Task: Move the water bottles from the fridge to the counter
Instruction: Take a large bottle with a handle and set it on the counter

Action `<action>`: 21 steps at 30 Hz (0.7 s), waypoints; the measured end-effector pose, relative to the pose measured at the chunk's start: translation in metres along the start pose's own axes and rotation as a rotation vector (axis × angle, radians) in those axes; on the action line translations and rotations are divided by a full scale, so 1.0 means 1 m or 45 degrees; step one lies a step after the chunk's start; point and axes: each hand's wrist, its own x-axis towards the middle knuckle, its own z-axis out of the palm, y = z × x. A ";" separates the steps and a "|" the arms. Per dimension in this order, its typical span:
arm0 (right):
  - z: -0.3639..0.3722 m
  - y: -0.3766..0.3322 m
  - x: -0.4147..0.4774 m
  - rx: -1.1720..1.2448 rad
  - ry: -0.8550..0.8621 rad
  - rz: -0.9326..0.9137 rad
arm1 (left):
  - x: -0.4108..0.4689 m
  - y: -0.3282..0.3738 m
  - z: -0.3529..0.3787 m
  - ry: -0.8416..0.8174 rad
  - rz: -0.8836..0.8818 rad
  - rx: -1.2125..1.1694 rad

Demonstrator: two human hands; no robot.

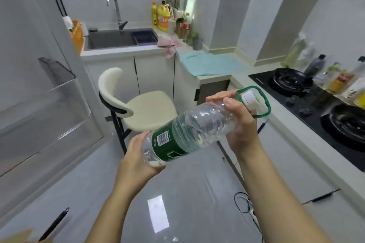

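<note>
The fridge door (45, 104) stands open at my left. My left hand (136, 161) cups the base of 1 water bottle (189, 134), tilted in mid-air; my right hand (240, 122) grips its neck, beside the counter (292, 122).

Head camera looks forward and down, close above the kitchen floor (177, 193).
</note>
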 end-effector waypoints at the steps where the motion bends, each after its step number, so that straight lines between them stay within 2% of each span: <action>1: -0.011 -0.002 0.000 -0.025 0.042 -0.012 | 0.005 0.004 0.009 -0.034 0.019 -0.007; 12: -0.170 -0.048 0.003 -0.090 0.403 -0.096 | 0.042 0.084 0.150 -0.356 0.233 0.020; 21: -0.327 -0.114 0.019 -0.196 0.525 -0.123 | 0.044 0.180 0.301 -0.460 0.334 -0.031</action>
